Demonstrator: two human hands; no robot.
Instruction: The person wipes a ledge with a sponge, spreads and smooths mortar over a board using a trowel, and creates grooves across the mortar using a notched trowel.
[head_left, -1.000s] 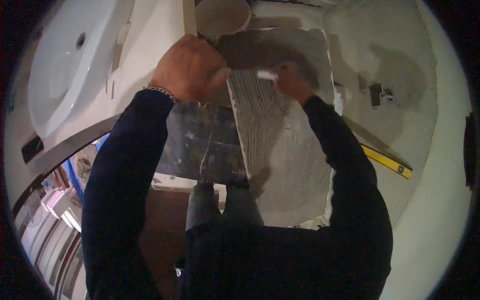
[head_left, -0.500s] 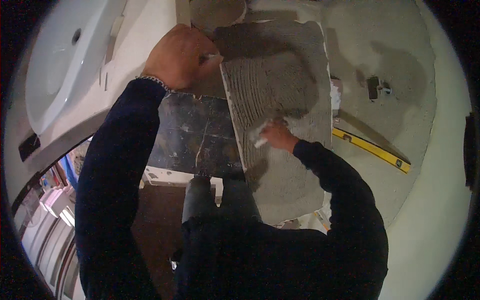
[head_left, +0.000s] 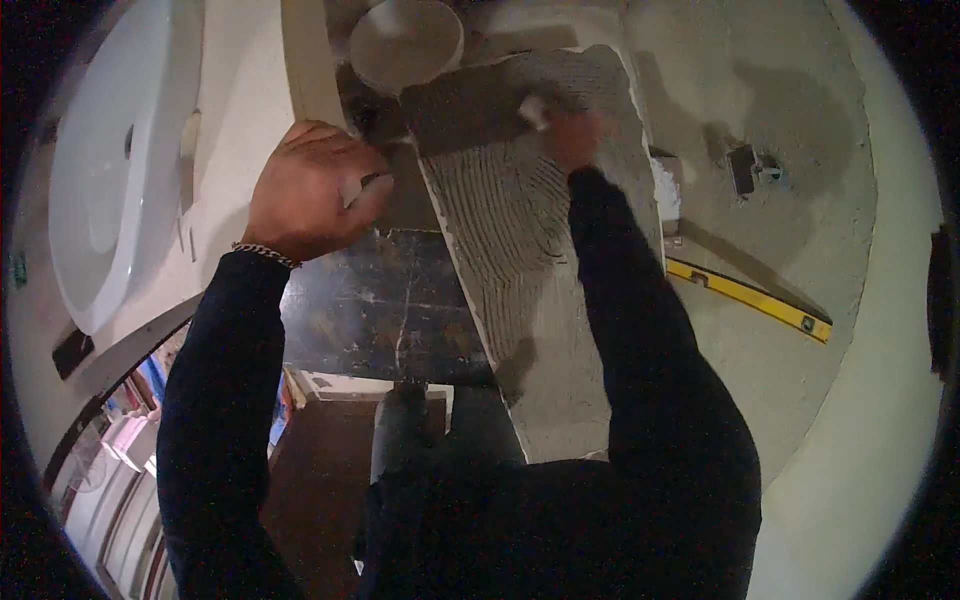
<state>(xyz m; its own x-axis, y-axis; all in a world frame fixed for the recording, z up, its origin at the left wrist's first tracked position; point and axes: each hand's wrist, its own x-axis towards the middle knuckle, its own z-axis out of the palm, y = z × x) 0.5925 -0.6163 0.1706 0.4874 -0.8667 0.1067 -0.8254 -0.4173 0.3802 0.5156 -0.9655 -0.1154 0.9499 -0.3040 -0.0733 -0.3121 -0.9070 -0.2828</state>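
Note:
My right hand (head_left: 578, 138), smeared by motion, is closed on a small pale spreading tool (head_left: 535, 112) near the far end of a long slab coated in grey adhesive (head_left: 500, 200). Combed ridges curve across the coating below the tool. To the left, my left hand (head_left: 315, 190) is raised with its fingers curled; a whitish bit shows between them, too hidden to name. Below that hand lies a dark, shiny tile-like panel (head_left: 380, 300), along the slab's left edge.
A round bucket (head_left: 408, 45) stands at the slab's far end. At far left is a white washbasin (head_left: 105, 170). A yellow spirit level (head_left: 750, 297) lies to the right, below a wall box (head_left: 745, 170) with wires. My legs are at the near side.
My right hand has swept away from me, from the slab's middle to its far part, leaving fresh curved ridges. My left hand has shifted left and nearer. The view has shifted slightly.

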